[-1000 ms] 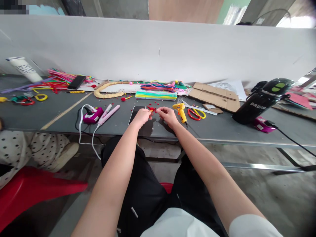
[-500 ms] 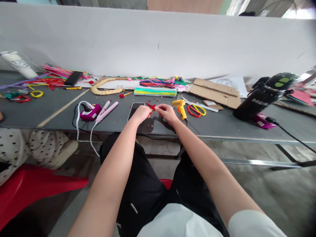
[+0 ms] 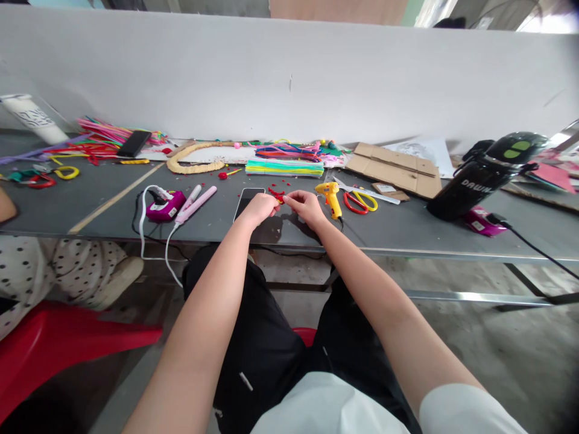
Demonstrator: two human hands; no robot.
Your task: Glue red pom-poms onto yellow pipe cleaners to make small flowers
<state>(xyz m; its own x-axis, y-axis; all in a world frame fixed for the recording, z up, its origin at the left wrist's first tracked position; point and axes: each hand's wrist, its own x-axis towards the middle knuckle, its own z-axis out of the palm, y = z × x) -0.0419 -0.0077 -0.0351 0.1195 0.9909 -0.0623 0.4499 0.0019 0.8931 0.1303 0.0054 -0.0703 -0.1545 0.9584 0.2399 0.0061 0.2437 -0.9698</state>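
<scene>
Close together above the dark table, my left hand point(image 3: 261, 208) and my right hand point(image 3: 306, 207) are both closed at the fingertips. Between them is a small red piece with a bit of yellow point(image 3: 279, 198); its exact kind is too small to make out. My left fingers grip it from the left, and the right thumb and forefinger pinch its right side. A phone point(image 3: 245, 201) lies partly under my left hand. To the right of my right hand sits a yellow glue gun point(image 3: 332, 199). Red scraps point(image 3: 274, 187) are scattered just beyond the fingers.
Scissors point(image 3: 360, 201), cardboard point(image 3: 395, 168) and a black bottle point(image 3: 482, 175) are on the right. Pipe cleaners point(image 3: 284, 168) line the back. On the left are a purple power block point(image 3: 166, 207), a pink hair straightener point(image 3: 196, 205) and another person's arm point(image 3: 6, 206).
My hands stay almost in the same place around the red piece, with only slight finger movement. At the far left, the other person's arm has come further into view.
</scene>
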